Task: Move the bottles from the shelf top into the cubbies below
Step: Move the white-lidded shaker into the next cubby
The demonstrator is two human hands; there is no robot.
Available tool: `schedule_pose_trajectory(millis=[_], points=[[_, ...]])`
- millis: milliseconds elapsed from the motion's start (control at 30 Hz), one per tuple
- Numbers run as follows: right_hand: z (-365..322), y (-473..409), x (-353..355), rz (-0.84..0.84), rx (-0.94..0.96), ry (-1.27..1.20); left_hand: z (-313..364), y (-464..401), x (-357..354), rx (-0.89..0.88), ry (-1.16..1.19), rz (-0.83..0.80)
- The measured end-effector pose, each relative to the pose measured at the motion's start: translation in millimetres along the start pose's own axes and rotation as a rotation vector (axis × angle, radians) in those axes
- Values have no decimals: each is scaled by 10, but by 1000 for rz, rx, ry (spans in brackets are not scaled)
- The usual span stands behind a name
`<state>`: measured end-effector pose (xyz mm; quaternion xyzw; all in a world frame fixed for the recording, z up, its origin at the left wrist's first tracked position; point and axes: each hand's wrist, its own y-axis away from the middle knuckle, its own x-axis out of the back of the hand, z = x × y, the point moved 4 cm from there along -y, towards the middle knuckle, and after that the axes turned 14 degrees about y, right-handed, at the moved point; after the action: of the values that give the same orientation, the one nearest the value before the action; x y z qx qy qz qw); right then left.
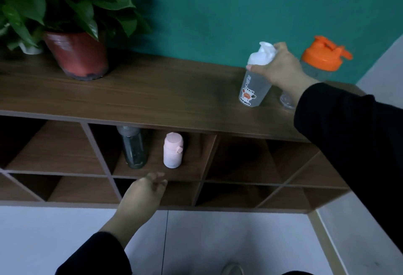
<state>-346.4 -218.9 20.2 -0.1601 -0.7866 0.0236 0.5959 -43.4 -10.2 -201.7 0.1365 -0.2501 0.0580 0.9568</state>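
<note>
My right hand (281,67) covers the neck of the white-capped shaker (254,85), and my wrist hides the middle of the orange-lidded bottle (322,61) behind it. Above my blurred left hand (141,194), the shelf top (152,93) cuts off the dark bottle (134,150)'s cap. Far left of both hands, the plant (65,2) runs past the frame edge.

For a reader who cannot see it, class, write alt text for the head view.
The right hand grips a white-capped shaker on the shelf top, beside an orange-capped bottle. The left hand hangs open before a cubby holding a dark bottle and a pink bottle.
</note>
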Motion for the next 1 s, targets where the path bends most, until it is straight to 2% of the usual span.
schedule_pose_trajectory(millis=[200,367,567,667,733,1000], points=[[10,113,-70,103,-79,-53,-23,-15,-44,-2,-35,-15],[-99,729,254,217,133,-262,-9,-13,-91,-21,-43,-36],[68,2056,499,-17,286,-447,-29,-23,-106,-4,-57,-44],[405,2458,130,-272,200,-480,-11,-38,-136,-10,-81,-51],[630,2535,-216,-364,162,-428,8,-36,-160,-17,-97,-52],[979,1863,-1508,-341,42,-212,-119,-55,-170,-25,-117,-63]])
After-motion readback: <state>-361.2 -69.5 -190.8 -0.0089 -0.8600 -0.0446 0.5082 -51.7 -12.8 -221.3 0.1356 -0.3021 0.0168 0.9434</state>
